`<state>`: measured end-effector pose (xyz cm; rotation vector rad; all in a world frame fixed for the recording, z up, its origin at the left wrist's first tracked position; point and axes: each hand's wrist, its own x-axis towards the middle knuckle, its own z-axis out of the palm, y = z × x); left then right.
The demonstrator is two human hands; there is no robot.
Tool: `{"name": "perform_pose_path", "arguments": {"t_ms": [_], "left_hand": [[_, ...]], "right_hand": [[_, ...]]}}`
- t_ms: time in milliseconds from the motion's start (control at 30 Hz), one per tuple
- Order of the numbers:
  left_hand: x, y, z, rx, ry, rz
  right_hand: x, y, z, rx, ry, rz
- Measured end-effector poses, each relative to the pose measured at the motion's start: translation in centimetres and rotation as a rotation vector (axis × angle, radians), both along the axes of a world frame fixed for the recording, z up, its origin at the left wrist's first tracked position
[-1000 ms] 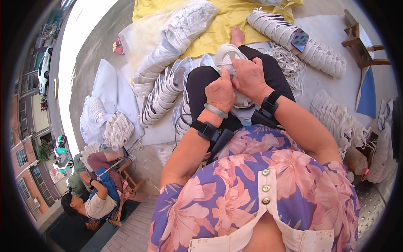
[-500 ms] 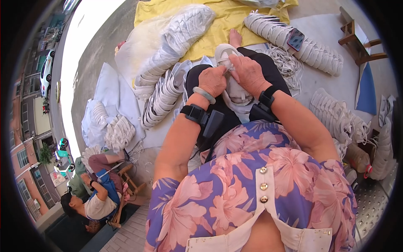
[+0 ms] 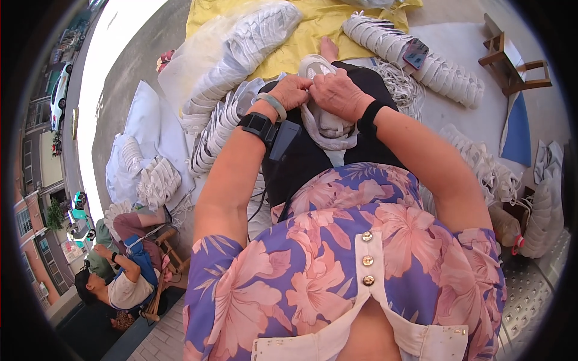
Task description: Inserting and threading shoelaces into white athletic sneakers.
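Observation:
A pale grey-white shoe (image 3: 330,127) lies on my lap between my thighs, its rounded toe pointing away from me. Both my hands meet over its front part, just behind the toe. My left hand (image 3: 290,92) is closed, with its fingertips pressed to the shoe's left side. Against them, my right hand (image 3: 341,95) is pinched shut from the right. Whatever small thing sits between the right fingertips is hidden by the fingers. A tangled heap of white laces (image 3: 402,89) lies just beyond my right knee.
Stacked shoe uppers form long rows at the left (image 3: 217,135) and far right (image 3: 442,75), where a phone (image 3: 415,54) rests. A yellow sheet (image 3: 277,57) spreads ahead. A wooden stool (image 3: 512,63) stands far right. Another person (image 3: 133,283) sits at the left.
My hands have drawn closer together over the shoe, and the right hand now covers more of its front. The whole view has shifted slightly.

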<state>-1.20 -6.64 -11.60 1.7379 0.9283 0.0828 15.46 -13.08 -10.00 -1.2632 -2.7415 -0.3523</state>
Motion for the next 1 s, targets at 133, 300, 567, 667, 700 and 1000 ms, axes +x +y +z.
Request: {"name": "perform_pose_path", "arguments": {"t_ms": [133, 300, 567, 667, 700, 1000], "left_hand": [[-0.4, -0.1, 0.6, -0.101, -0.048, 0.028], [0.1, -1.2, 0.7, -0.155, -0.036, 0.213], [-0.4, -6.8, 0.0, 0.278, 0.079, 0.464], [0.3, -7.3, 0.8, 0.422, 0.126, 0.478], [0.4, -7.3, 0.6, 0.469, 0.132, 0.490], [1.0, -5.2, 1.9, 0.725, 0.254, 0.323]], "right_hand": [[-1.4, 0.1, 0.8, -0.053, -0.149, 0.066], [-1.0, -0.4, 1.8, -0.207, 0.007, -0.042], [7.6, -7.8, 6.3, -0.418, 0.560, 0.132], [5.0, -5.8, 6.9, -0.396, 0.706, 0.204], [3.5, -4.4, 7.0, -0.360, 0.802, 0.263], [0.8, -3.5, 5.0, -0.924, 1.235, 0.094]]}}
